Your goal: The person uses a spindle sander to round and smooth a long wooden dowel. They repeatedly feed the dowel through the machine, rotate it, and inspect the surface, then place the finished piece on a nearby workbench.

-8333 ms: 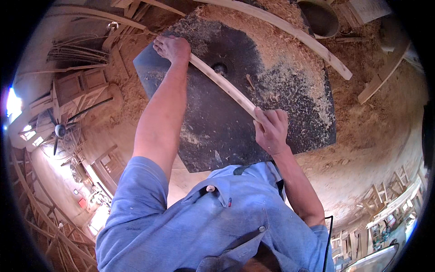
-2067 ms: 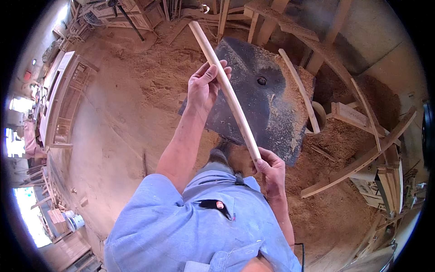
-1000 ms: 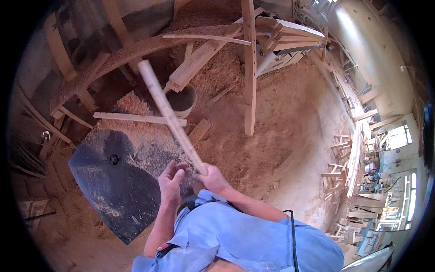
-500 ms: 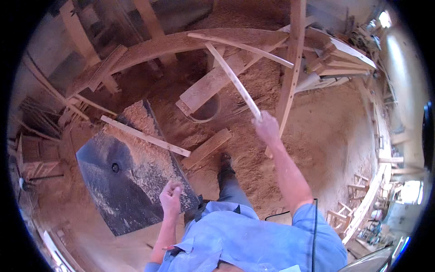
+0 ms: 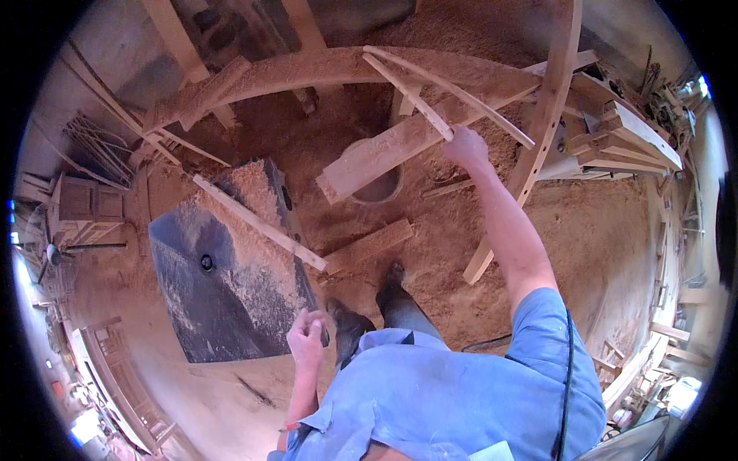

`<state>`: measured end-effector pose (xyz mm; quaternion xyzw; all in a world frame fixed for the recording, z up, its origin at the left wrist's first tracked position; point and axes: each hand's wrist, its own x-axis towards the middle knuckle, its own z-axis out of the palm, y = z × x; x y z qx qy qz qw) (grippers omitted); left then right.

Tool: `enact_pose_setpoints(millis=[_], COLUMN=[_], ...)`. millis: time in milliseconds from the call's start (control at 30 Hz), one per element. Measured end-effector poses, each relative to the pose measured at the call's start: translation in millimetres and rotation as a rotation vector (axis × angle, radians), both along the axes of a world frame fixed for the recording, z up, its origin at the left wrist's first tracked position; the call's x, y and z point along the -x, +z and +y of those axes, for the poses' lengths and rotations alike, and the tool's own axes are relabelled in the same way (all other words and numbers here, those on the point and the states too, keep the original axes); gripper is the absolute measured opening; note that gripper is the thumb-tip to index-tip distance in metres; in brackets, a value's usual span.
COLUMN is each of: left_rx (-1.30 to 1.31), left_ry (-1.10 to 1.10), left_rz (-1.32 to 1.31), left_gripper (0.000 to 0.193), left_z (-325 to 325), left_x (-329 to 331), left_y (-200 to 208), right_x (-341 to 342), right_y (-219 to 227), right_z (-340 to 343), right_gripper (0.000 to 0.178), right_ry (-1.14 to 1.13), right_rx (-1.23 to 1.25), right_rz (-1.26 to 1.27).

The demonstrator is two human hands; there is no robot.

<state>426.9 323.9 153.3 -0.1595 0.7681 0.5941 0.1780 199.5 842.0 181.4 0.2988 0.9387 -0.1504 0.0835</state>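
Note:
My right hand (image 5: 467, 147), arm stretched forward, is closed round the near end of a narrow wooden strip (image 5: 407, 94). That strip slopes away to the far left, its far end at a curved wooden beam (image 5: 296, 71). A second thin strip (image 5: 453, 96) lies to its right, the two meeting at their far ends. My left hand (image 5: 306, 338) hangs near the right edge of a black machine table (image 5: 184, 307) heaped with sawdust. Its fingers are curled in, with nothing visible in them. Across the table's far right side lies another wooden strip (image 5: 257, 221).
A wide board (image 5: 369, 161) lies beyond my feet, with a short wood block (image 5: 370, 244) nearer. An upright slanting beam with holes (image 5: 542, 138) stands right of my right hand. Stacked timber (image 5: 630, 138) is at the far right. Sawdust covers the floor.
My right hand has pushed forward, and the strip in it has moved away, its far end now beside the second strip's end. My left hand stays curled near the black table. The view has shifted.

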Motion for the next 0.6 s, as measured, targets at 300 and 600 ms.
enact_pose_setpoints(millis=[300, 600], left_rx=[0.029, 0.196], left_ry=[0.056, 0.038], left_rz=[-0.054, -0.05], left_gripper=[0.042, 0.039], left_z=[-11.6, -37.0], left_x=[-24.3, -38.2], left_y=[-15.5, 5.8], right_x=[-43.4, -32.3], right_y=[18.2, 39.5], right_z=[-40.9, 25.8], right_gripper=[0.047, 0.044], right_ry=[0.128, 0.109], right_rx=[-0.164, -0.729], right_rz=[0.583, 0.818])
